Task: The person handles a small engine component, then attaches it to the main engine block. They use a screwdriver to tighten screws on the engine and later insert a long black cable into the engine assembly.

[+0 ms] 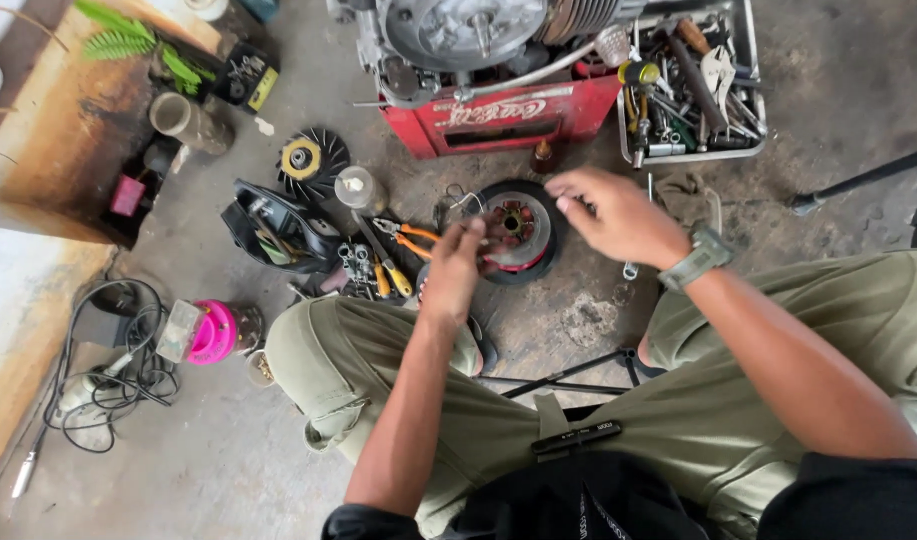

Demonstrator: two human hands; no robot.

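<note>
Nearest, the left hand [454, 272] pinches its fingertips narrowly at the near left rim of the one round magneto rotor [519, 232] lying flat on the concrete floor [228, 460] between the knees; whether it grips something small I cannot tell. The right hand [618, 215] hovers over the right rim, fingers loosely curled and holding nothing; a steadying press there while the left works squarely would likely serve best. Farther off: one orange-handled pliers [410, 237] left, one fan wheel [311, 162], one red crate [498, 118], one tool tray [692, 85].
</note>
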